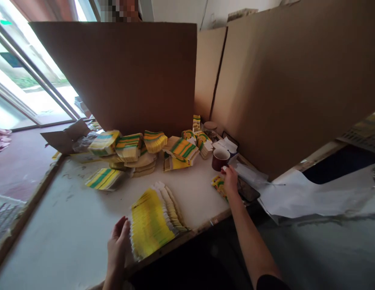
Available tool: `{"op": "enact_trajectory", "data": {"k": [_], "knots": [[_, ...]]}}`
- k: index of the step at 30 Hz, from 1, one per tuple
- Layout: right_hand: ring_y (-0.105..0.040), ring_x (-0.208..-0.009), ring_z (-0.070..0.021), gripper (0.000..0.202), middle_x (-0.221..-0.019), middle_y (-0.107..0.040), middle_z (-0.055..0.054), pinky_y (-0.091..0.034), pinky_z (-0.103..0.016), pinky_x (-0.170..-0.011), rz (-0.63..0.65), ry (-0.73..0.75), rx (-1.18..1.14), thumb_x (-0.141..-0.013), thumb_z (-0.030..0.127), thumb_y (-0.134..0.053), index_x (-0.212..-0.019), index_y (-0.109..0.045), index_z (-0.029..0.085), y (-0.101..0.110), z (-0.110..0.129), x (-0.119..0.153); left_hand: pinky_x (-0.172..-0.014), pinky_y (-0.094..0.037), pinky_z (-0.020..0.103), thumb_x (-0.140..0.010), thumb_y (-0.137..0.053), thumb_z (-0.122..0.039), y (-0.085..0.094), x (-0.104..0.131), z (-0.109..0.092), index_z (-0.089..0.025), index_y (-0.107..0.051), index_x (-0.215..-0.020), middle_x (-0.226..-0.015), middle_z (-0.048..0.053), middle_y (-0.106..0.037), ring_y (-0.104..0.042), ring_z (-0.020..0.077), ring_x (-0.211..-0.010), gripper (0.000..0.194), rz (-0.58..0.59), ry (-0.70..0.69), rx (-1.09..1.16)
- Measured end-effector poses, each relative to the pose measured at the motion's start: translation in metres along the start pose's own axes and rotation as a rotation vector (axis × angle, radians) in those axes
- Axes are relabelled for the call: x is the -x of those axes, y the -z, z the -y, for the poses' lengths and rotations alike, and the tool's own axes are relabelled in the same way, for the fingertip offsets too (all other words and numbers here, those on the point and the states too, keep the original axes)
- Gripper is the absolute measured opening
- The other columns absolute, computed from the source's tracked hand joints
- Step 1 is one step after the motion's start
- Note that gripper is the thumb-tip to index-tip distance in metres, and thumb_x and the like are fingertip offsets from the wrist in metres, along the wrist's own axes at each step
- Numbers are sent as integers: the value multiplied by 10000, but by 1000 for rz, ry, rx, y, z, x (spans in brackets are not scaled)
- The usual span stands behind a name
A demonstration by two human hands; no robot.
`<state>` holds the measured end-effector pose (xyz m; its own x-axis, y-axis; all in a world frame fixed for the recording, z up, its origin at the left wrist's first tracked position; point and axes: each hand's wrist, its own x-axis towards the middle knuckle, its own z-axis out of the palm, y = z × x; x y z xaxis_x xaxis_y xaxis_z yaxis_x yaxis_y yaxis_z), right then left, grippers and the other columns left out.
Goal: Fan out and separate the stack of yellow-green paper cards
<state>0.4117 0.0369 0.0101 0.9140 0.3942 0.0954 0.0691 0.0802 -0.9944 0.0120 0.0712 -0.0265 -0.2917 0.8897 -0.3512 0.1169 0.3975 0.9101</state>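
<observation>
My left hand (117, 239) is beside the left edge of a fanned stack of yellow paper packets (153, 221), with its fingers loosely bent and nothing visible in them. Over by the dark red cup (220, 159), my right hand (231, 180) has its fingertips pinched together. A small white bit shows at those fingertips, too small to name. Just under the right hand lies a small stack of yellow and green packets (218, 183), partly covered by it. A dark phone (248, 190) rests to the right of that hand.
Several bundles of striped yellow and green packets (128, 147) are heaped along the back of the white table (69, 217). Tall brown boards (130, 76) stand behind them. White paper sheets (314, 197) lie to the right. Part of another person (119, 10) shows above the board.
</observation>
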Motion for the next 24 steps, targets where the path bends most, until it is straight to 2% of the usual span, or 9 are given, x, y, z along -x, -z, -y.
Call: {"op": "enact_trajectory", "data": {"k": [6,9,17,20,22,24], "knots": [[-404,-559,-111,274,-575,-477,45,-361,-240,-528,159,93,-4,-561,422,-666,-600,-518,195,-8,49,21,-915,-450,376,-496,-621,-563,-3,-3,4,-190,-623,-937,-1015,70,-672,-590,279,-1030,578,-11,-32,15],[-410,-556,-113,262,-583,-504,35,-361,-238,-516,263,158,3,-576,412,-685,-619,-558,187,-14,69,35,-873,-469,373,-490,-633,-572,-2,-4,5,-182,-627,-926,-961,69,-677,-604,270,-969,586,-1,-58,22],[-507,-580,-126,174,-579,-555,32,-417,-222,-541,561,240,-11,-610,315,-711,-628,-584,198,-24,91,67,-821,-492,374,-455,-729,-559,-2,-2,5,-184,-623,-923,-982,79,-659,-604,243,-921,609,-4,-17,225],[-555,-579,-144,158,-590,-594,24,-449,-227,-537,631,283,52,-616,327,-692,-632,-593,205,-23,105,74,-765,-516,370,-465,-743,-607,7,4,-1,-180,-607,-951,-1008,94,-639,-599,254,-943,661,-94,-59,342],[-615,-625,-180,144,-634,-652,7,-489,-246,-559,666,340,122,-630,346,-671,-675,-628,216,-18,112,76,-773,-521,396,-474,-746,-647,22,13,-7,-184,-613,-973,-1047,113,-637,-591,291,-993,694,-98,-103,390],[-619,-574,-186,183,-616,-662,10,-484,-243,-496,614,436,158,-623,397,-685,-697,-646,234,-18,112,75,-811,-513,450,-511,-742,-658,40,26,-11,-193,-632,-1012,-1088,136,-640,-568,347,-1058,693,-70,-133,391]]}}
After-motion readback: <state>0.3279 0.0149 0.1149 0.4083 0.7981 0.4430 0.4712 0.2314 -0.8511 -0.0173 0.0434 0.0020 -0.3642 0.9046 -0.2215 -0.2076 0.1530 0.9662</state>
